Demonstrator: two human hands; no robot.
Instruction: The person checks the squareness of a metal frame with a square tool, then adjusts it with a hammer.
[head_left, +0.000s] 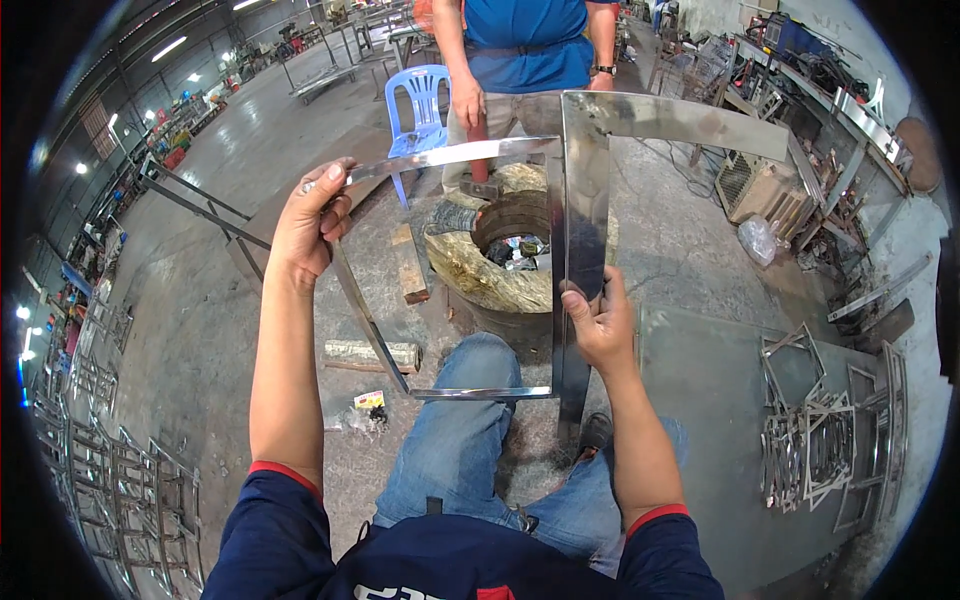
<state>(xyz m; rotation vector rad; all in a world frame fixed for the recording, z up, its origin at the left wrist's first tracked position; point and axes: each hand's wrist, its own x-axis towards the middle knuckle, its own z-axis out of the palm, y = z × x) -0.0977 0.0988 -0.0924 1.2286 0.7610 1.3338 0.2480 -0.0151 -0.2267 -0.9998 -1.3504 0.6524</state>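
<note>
Raised in front of me is a shiny metal frame [480, 393] of flat bars, four-sided, with a wide upright bar and a longer arm reaching to the upper right. My left hand [315, 222] is closed around its upper left corner. Lower down on the right, my right hand [602, 325] grips the wide upright bar, thumb on the near face. Behind the frame stands a round, hollow, drum-like block [485, 285] with a worn yellowish rim and bits of litter inside. The frame hides part of it.
A co-worker in a blue shirt [525, 60] stands beyond the block, one hand on a reddish-brown upright piece [479, 150]. A blue plastic chair [420, 110] is behind left. Wood blocks [408, 262] lie on the floor. Metal frames [815, 440] are stacked at right, metal racks [120, 500] at left.
</note>
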